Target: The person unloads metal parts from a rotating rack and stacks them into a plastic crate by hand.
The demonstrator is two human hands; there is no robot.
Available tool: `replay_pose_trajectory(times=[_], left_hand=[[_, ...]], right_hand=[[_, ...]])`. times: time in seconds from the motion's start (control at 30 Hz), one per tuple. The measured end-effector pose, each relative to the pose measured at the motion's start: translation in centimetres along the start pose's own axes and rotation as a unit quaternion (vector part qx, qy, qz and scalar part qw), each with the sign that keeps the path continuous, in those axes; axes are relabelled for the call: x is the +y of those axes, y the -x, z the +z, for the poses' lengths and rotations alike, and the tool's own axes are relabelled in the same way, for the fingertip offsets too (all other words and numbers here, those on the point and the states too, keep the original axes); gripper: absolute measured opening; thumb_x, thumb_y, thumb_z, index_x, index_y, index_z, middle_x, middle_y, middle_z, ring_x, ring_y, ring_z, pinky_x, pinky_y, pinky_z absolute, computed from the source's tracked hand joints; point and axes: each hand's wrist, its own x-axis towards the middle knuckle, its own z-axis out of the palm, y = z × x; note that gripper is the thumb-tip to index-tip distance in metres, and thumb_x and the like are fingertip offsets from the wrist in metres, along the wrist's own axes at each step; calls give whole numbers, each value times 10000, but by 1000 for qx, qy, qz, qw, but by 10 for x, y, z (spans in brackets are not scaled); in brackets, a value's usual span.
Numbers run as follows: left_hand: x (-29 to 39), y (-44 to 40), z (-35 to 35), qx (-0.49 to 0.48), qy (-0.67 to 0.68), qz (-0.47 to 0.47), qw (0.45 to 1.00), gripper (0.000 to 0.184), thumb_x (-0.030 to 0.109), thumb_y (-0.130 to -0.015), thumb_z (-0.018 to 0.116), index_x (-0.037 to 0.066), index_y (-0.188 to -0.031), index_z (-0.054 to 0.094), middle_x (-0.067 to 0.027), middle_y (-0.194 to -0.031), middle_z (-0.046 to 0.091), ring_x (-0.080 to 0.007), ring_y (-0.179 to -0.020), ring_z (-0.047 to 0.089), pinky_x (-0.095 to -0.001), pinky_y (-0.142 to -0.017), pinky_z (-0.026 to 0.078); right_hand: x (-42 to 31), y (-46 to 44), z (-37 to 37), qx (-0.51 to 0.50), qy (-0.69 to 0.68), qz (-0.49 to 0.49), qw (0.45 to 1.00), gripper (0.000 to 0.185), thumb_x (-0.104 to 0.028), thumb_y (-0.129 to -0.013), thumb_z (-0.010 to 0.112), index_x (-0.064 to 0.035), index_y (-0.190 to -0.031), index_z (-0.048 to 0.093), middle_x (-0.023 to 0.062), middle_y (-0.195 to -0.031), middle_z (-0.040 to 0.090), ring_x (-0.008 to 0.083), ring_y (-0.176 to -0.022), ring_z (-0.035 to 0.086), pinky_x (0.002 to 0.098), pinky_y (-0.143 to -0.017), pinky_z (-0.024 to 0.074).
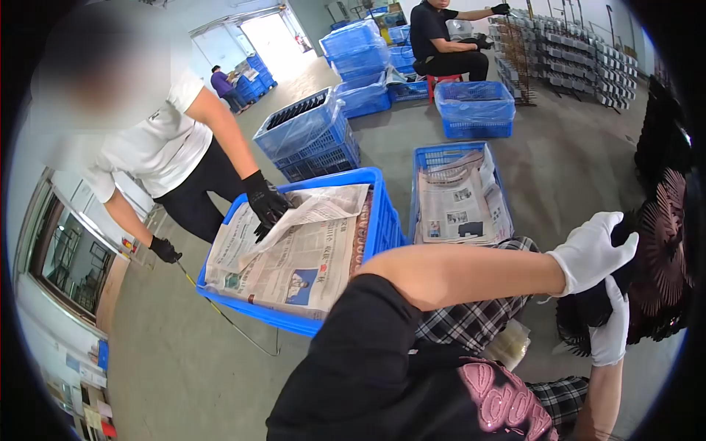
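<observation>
Work appears unfinished: my left hand [594, 253] and right hand [610, 327] grasp a black part [590, 303]; dark finned parts [665, 257] remain at right; newspaper [320, 253] covers the left crate [387, 224].

No words can be read with certainty. The newspaper [334, 246] in the near blue crate [283, 320] carries large Chinese headline characters; print on the newspaper sheets [450, 192] in the crate behind is too small. Pink lettering [507, 400] on the black T-shirt [434, 400] is distorted.
</observation>
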Motion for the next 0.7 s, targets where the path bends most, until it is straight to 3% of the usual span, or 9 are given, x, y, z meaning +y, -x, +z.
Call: replay_pose_trajectory(times=[0.1, 0.17, 0.27, 0.3, 0.43, 0.63, 0.7], left_hand=[[4, -11, 16, -97, 196, -150, 964, 671, 462, -947, 568, -50, -1370, 471, -185, -1142, 643, -235, -719, 662, -312, -667, 556], [-5, -17, 21, -142, 232, -164, 948, 671, 450, -956, 561, -34, -1403, 435, -178, -1124, 649, -217, -689, 646, -301, -646, 549], [-27, -23, 28, -273, 343, -208, 875, 690, 416, -983, 538, 13, -1501, 326, -156, -1068, 668, -162, -600, 600, -270, -583, 528], [-30, -25, 29, -272, 345, -210, 873, 690, 416, -983, 538, 13, -1501, 326, -156, -1068, 668, -162, -600, 600, -270, -583, 528], [-43, -31, 27, -415, 486, -175, 749, 723, 338, -999, 545, 83, -1567, 179, -150, -969, 684, -159, -628, 590, -282, -609, 537], [-82, -32, 107, -350, 610, -87, 706, 726, 242, -999, 505, 111, -1582, 93, -152, -882, 686, -162, -535, 567, -276, -447, 484], [-78, -31, 104, -332, 582, -30, 742, 660, 206, -982, 491, 108, -1550, 171, -155, -894, 683, -167, -549, 575, -274, -461, 499]], right_hand=[[-8, -2, -22, -15, -34, -42, 998, 299, -173, -972, 542, -9, -1220, 566, 71, -1029, 659, 178, -850, 641, 282, -788, 539], [-10, -8, -27, -41, -42, -44, 997, 309, -174, -969, 539, -11, -1231, 556, 69, -1008, 652, 185, -841, 639, 288, -783, 543], [-9, -15, -37, -114, -61, -43, 991, 341, -176, -961, 531, -15, -1262, 527, 62, -945, 631, 205, -812, 632, 305, -768, 554], [-9, -14, -37, -112, -60, -40, 991, 341, -176, -961, 531, -15, -1262, 527, 62, -945, 631, 205, -812, 632, 305, -768, 554], [-7, 4, -31, -158, -92, -5, 983, 354, -178, -945, 531, -18, -1259, 501, 68, -861, 593, 225, -780, 624, 339, -732, 569], [-7, 8, -54, -170, -94, 19, 981, 361, -195, -946, 534, -32, -1267, 501, 74, -837, 584, 218, -756, 626, 334, -610, 571], [-8, 5, -62, -170, -96, 26, 980, 356, -204, -953, 528, -42, -1270, 502, 76, -842, 590, 214, -732, 621, 324, -546, 553]])
